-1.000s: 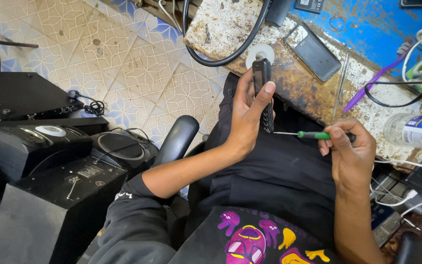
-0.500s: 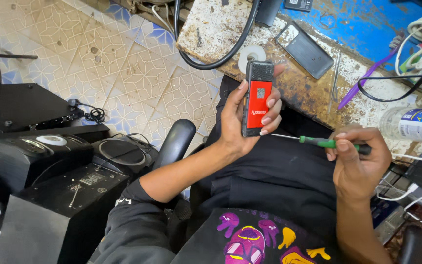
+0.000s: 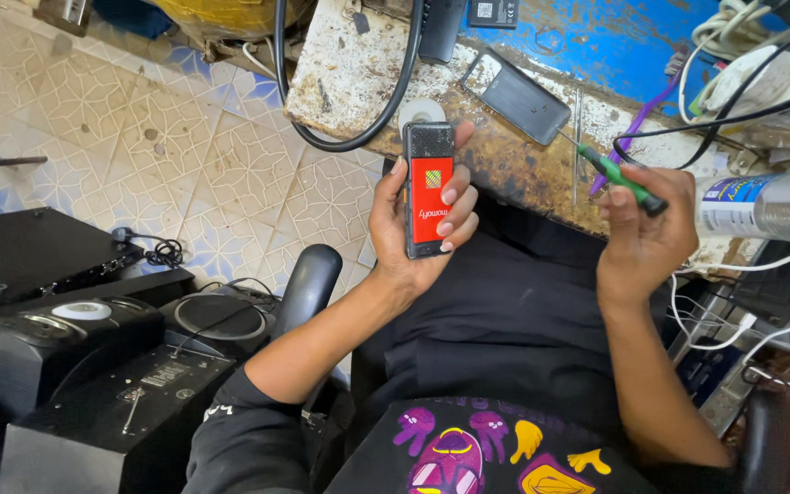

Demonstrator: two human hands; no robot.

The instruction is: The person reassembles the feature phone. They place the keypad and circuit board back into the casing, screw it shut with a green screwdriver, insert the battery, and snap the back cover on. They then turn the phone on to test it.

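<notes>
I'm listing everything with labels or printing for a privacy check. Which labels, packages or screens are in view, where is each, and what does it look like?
Red label: on the small black phone in the left hand; rectangular, small green-yellow square, pale script.
Bottle label: on a clear plastic bottle lying right of the right hand; blue and white.
White sticker: on a small black device at the bench's top edge; square.

Plastic bottle (image 3: pixel 765 206), 3 o'clock: cut off by right edge, glossy and blurred. Black speakers (image 3: pixel 57 366), 8 o'clock: cropped at left and bottom edges. Screwdriver (image 3: pixel 616 174) handle end: hidden inside right hand (image 3: pixel 646 240). Small phone (image 3: pixel 429 189) lower back: covered by left hand (image 3: pixel 413 233).
</notes>
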